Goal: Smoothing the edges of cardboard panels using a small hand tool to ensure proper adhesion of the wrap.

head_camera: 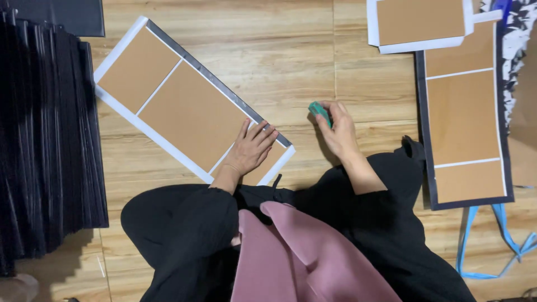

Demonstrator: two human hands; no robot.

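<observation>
1. Near the middle of the wooden floor (291,67), a small green tool (319,110) is pinched between the fingertips of the right hand (339,131), which is closed around it and held just beside the near end of the board.
2. The left hand (251,148) lies flat and open on the brown board (184,112), fingers spread, nothing gripped; the board is pressed down at its near right corner.
3. The board is seen lying at a slant, with white paper margins along its left side and a folded grey strip along its right edge.
4. Two similar boards (464,117) are laid at the floor's right edge, one partly under the other, with a blue ribbon (506,240) beside them.
5. A stack of black sheets (50,140) is stood along the left edge.
6. Black sleeves and a pink cloth (302,257) are seen nearest the camera.
7. It is judged that the board could slide if the flat hand's pressure is eased, since the floor looks smooth; a crooked or creased edge would follow.
8. It is judged that the small tool, held only by the fingertips, could slip, or could tear the thin margin if pressed too hard.
</observation>
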